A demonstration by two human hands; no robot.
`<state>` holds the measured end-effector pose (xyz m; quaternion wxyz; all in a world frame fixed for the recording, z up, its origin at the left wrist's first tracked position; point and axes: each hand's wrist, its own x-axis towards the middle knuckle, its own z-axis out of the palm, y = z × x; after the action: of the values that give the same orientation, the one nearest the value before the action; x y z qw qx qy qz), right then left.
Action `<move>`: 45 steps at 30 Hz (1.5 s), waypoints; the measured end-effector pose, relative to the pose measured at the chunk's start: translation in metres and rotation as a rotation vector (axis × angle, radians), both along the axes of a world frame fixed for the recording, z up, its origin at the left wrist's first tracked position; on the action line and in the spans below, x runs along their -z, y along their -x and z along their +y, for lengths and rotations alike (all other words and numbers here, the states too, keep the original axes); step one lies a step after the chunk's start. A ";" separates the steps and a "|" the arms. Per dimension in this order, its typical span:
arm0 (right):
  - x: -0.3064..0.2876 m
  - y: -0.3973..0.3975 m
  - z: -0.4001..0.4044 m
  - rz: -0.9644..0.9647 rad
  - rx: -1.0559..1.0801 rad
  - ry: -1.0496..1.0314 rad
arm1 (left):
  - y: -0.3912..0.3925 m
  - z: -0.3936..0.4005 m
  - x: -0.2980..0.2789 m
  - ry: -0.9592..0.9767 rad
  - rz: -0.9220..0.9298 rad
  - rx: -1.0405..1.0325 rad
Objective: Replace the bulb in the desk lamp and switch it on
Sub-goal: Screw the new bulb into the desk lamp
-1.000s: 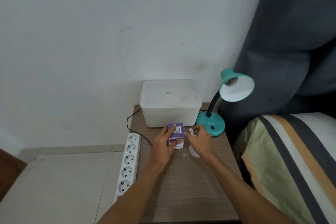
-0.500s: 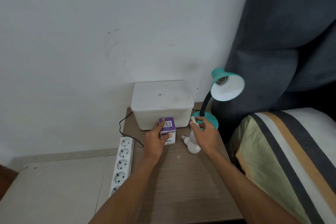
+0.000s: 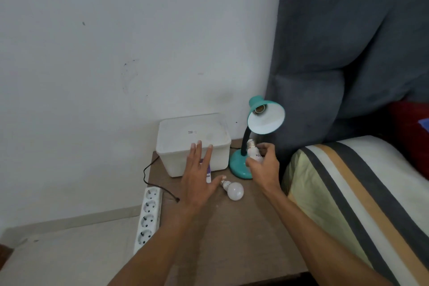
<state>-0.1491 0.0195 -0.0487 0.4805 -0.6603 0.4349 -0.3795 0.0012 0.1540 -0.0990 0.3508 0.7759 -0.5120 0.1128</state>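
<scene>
Bulb gripped upright in the right hand; left hand hovers, fingers spread flat.

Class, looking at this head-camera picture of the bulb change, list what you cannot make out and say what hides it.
- Purple box: mostly behind the left hand.
- Held bulb: globe covered by the right hand.
- Lamp switch: base partly hidden by that hand.
- Label on the white tub: too small.
- Power strip: plug connection not visible.

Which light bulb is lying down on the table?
The round white bulb near the left hand lies on its side on the table. The other bulb is held up in the right hand.
</scene>
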 end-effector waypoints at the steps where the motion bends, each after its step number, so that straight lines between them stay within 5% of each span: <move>1: -0.006 0.004 -0.004 -0.022 0.022 0.047 | 0.003 -0.009 -0.010 -0.001 -0.033 0.049; 8: -0.049 0.026 -0.035 -0.050 0.152 0.299 | 0.016 -0.090 -0.075 -0.048 -0.086 0.275; 12: -0.054 0.024 -0.063 0.104 0.070 0.391 | 0.013 -0.127 -0.096 -0.092 -0.078 0.393; 23: -0.052 0.003 -0.088 0.272 -0.083 0.452 | -0.006 -0.163 -0.092 -0.094 -0.214 0.459; 38: -0.030 -0.013 -0.082 0.474 0.042 0.772 | -0.016 -0.159 -0.096 -0.101 -0.246 0.524; 45: -0.036 -0.017 -0.073 0.114 0.103 0.509 | -0.017 -0.156 -0.101 -0.111 -0.276 0.533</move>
<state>-0.1323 -0.0531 -0.0129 0.2534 -0.7572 0.3850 -0.4629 0.0187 -0.0024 0.0019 0.2524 0.6096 -0.7457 0.0932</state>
